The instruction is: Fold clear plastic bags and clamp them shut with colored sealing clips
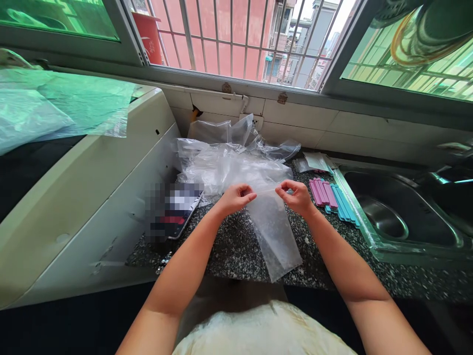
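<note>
Both hands (pixel 266 196) pinch the clear bag's (pixel 273 236) top edge.

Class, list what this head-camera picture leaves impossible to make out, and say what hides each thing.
1. Flat device on the speckled counter: its face is blurred out.
2. Clear plastic bag pinched between left hand and right hand: too transparent to tell if anything is inside.
3. Steel sink: right part cut off by the frame edge.
4. Pink and blue clip sticks: count unclear, they overlap.

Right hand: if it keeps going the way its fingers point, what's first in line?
The right hand points leftward along the clear bag's top edge, so it would probably meet the left hand first. Depth looks similar, though one view cannot confirm.
</note>
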The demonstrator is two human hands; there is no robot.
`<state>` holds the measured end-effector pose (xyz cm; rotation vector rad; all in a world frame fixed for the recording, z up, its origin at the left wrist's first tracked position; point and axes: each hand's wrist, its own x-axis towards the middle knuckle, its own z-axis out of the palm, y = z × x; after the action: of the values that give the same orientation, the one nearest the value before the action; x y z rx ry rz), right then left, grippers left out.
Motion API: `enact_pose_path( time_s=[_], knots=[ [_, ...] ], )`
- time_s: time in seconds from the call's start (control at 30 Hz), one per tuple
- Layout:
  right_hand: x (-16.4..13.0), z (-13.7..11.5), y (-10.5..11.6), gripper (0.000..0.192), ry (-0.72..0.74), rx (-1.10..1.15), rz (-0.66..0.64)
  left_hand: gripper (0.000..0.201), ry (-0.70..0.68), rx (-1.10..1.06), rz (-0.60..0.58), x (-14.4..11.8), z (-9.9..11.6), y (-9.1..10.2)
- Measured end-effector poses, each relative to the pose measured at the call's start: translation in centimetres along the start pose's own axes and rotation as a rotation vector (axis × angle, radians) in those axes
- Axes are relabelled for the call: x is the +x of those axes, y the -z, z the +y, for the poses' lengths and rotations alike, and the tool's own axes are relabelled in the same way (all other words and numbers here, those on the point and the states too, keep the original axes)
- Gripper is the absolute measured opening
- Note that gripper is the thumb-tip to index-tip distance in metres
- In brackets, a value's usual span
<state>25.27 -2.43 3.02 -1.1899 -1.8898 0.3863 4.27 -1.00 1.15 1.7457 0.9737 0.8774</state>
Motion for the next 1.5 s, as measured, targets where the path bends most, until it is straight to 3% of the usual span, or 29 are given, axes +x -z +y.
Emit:
enact_pose_path(
  time_s=[0.2,0.73,1.07,1.5],
  knots=[
    [0.0,0.0,0.0,0.022,-0.037,0.044,-0.017,0.023,-0.031,-0.048,0.053,0.2,-0.4,0.1],
    [0.1,0.1,0.0,0.018,-0.004,0.019,-0.193,0.025,0.002,-0.008,-0.056,0.0,0.3,0.3],
    [0.1,-0.2,0.0,0.018,-0.068,0.053,-0.064,0.031,0.027,-0.155,0.056,0.1,0.2,-0.2],
    [0.2,-0.3,0.1,0.023,-0.052,0.095,-0.209,0.030,0.009,-0.161,-0.011,-0.2,0.7,0.1]
  ],
)
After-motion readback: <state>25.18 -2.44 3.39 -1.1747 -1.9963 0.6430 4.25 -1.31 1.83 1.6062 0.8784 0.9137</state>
